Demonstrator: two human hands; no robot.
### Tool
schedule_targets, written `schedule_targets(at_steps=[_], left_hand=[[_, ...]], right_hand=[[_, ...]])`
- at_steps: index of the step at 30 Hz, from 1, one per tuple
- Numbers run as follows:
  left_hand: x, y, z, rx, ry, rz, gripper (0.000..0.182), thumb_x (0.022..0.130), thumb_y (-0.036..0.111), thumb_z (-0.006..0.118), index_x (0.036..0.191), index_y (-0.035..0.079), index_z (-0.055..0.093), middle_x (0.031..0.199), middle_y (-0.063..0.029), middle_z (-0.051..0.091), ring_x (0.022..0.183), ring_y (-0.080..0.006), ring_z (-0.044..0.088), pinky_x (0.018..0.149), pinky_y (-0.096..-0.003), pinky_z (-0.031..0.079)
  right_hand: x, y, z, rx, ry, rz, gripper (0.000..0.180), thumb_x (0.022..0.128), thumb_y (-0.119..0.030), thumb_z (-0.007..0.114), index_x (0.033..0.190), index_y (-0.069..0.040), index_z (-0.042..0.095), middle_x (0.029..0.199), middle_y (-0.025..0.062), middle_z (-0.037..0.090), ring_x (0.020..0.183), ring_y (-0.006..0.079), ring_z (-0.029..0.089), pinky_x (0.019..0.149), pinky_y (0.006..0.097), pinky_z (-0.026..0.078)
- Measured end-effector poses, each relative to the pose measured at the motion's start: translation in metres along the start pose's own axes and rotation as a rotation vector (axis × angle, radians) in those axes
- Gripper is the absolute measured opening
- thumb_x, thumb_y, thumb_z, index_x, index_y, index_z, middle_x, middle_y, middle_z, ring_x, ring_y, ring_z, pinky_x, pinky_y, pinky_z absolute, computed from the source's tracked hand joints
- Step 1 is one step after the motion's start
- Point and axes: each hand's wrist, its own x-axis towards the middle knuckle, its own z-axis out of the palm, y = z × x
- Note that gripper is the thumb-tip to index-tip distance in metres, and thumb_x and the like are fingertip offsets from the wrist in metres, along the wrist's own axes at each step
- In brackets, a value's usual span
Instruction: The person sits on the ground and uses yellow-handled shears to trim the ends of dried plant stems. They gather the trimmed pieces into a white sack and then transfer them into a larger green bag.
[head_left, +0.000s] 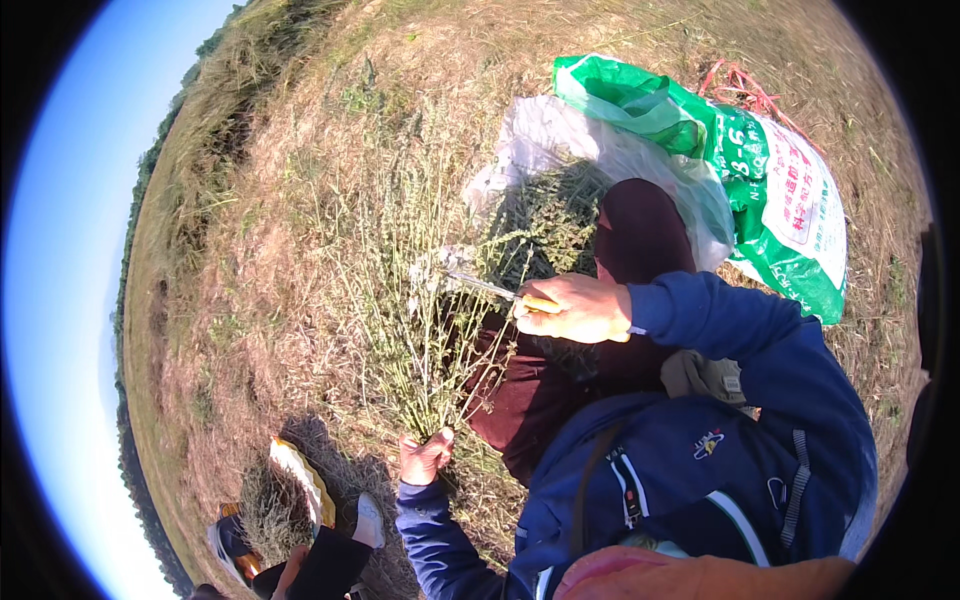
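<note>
My left hand (424, 455) grips a bunch of thin green plant stems (424, 352) near its lower end. The stems fan out away from the fist across the dry ground. In my right hand (574, 307) is a cutting tool, scissors or shears, with a yellow handle (541, 304). Its narrow metal blade (482, 285) points in among the stems, about mid-length. Whether the blades are apart is too small to tell. Cut leafy sprigs (559, 214) lie heaped on a whitish plastic sheet or liner (544, 131) beside my knee (646, 225).
A green and white woven sack (787, 195) bearing writing lies beyond my knee, with red plastic twine (742, 86) behind it. At the lower left sits another person, with a shoe (369, 519) showing, beside a heap of stems (274, 499) and a yellow-white bag (304, 476). Dry grass covers the ground.
</note>
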Motion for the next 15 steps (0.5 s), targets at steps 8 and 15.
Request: schedule_targets(at_steps=[8,15], left_hand=[[-0.003,0.002,0.011,-0.047,0.050,-0.042,0.022,0.076,0.008,0.072,0.068,0.004,0.051,0.053,-0.0053,0.050,0.040,-0.0112,0.044,0.034,-0.0219,0.029],[-0.010,-0.003,0.007,-0.221,0.049,-0.021,0.019,0.076,0.006,0.072,0.070,0.005,0.054,0.055,-0.0064,0.053,0.040,-0.0107,0.045,0.034,-0.0205,0.029]], right_hand=[[-0.003,-0.013,0.015,0.627,-0.031,0.285,0.024,0.090,-0.035,0.057,0.085,-0.011,0.053,0.061,-0.0050,0.042,0.047,0.0040,0.042,0.035,0.0215,0.034],[-0.013,0.001,-0.031,1.009,0.293,-0.008,0.030,0.093,-0.029,0.052,0.105,-0.001,0.052,0.077,0.0035,0.051,0.064,0.0140,0.054,0.055,0.0288,0.048]])
